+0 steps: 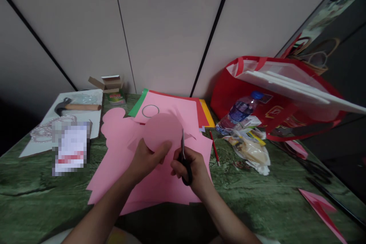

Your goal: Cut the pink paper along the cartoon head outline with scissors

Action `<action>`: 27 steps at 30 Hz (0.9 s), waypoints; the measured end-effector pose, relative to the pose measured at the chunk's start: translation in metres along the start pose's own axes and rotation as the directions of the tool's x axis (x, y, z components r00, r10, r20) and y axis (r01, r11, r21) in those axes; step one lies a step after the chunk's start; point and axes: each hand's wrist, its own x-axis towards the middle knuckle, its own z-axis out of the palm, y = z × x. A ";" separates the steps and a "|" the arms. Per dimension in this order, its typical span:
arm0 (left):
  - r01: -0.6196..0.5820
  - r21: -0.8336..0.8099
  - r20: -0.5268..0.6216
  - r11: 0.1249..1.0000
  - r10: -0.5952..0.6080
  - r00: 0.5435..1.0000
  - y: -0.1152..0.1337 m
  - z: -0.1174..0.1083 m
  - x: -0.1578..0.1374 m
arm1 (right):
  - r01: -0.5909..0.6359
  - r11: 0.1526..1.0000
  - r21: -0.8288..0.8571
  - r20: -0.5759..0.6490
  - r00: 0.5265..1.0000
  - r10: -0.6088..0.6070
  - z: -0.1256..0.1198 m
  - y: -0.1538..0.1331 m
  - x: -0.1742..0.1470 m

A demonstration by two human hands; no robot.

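My left hand pinches the lower edge of a round pink paper disc, thumb across its front. In my right hand is a pair of black-handled scissors, fingers wrapped round the loops and blades pointing up. The blades stand at the disc's right edge; whether they touch it I cannot tell. A thin strip of pink paper hangs by the blade tips. Beneath both hands lie large overlapping pink sheets, some with scalloped edges at the upper left.
Leftward are a hammer, clear beads and a small open box. Coloured sheets with a dark ring lie behind. On the right are a red pencil, a water bottle, plastic packets and a red bag.
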 end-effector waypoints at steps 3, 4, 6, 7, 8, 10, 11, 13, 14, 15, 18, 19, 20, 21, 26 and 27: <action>-0.015 0.016 -0.009 1.000 0.015 1.000 -0.002 -0.001 0.000 | 0.003 1.000 0.001 0.003 1.000 -0.003 -0.001 0.003 0.000; -0.017 0.027 -0.011 0.999 0.018 1.000 -0.002 -0.001 0.001 | 0.005 1.000 -0.001 0.004 1.000 -0.005 -0.001 0.003 0.000; -0.016 0.045 -0.015 0.999 0.017 1.000 -0.002 -0.002 0.001 | 0.007 1.000 -0.004 0.007 1.000 -0.007 -0.001 0.004 0.001; -0.016 0.048 -0.014 0.999 0.017 1.000 -0.002 -0.002 0.001 | 0.006 1.000 -0.003 0.007 1.000 -0.006 -0.001 0.004 0.001; -0.018 0.046 -0.014 0.999 0.019 1.000 -0.002 -0.002 0.001 | 0.001 1.000 -0.003 0.009 1.000 -0.001 -0.001 0.004 0.001; -0.021 0.039 -0.012 0.999 0.022 1.000 -0.001 -0.002 0.001 | -0.009 1.000 0.001 0.011 1.000 0.009 -0.002 0.004 0.000; -0.020 0.038 -0.010 0.999 0.020 1.000 0.000 -0.001 0.001 | -0.009 1.000 0.003 0.015 1.000 0.009 -0.002 0.003 0.000; -0.007 0.030 -0.017 1.000 0.008 1.000 0.001 0.000 0.001 | -0.007 1.000 0.001 0.026 1.000 0.007 -0.002 0.003 0.000; -0.002 0.020 -0.023 1.000 0.002 1.000 0.001 0.000 0.001 | -0.006 1.000 0.000 0.032 0.999 0.006 -0.002 0.004 0.000; 0.001 0.010 -0.030 1.000 -0.001 1.000 0.001 0.001 0.001 | -0.004 1.000 0.000 0.039 0.999 0.004 -0.002 0.004 -0.001; 0.002 0.002 -0.050 1.000 -0.002 0.999 0.000 0.002 0.001 | 0.007 1.000 0.006 0.058 0.998 -0.007 -0.001 0.006 0.000; 0.007 0.005 -0.061 1.000 -0.006 0.998 -0.001 0.002 0.001 | 0.016 1.000 0.009 0.057 0.998 -0.016 -0.001 0.007 0.000; 0.020 0.006 -0.071 1.000 -0.020 0.997 -0.001 0.002 0.000 | 0.026 1.000 0.012 0.049 0.998 -0.027 0.000 0.008 0.000; 0.039 0.001 -0.078 0.999 -0.039 0.996 -0.001 0.002 0.000 | 0.035 0.999 0.013 0.042 0.998 -0.036 -0.001 0.010 0.000; 0.090 -0.034 -0.032 0.995 -0.091 0.995 0.002 0.002 -0.002 | 0.075 0.997 -0.005 0.039 0.996 -0.075 -0.004 0.014 0.002; 0.092 -0.033 -0.023 0.995 -0.093 0.995 0.002 0.002 -0.002 | 0.079 0.997 -0.014 0.040 0.996 -0.078 -0.004 0.014 0.002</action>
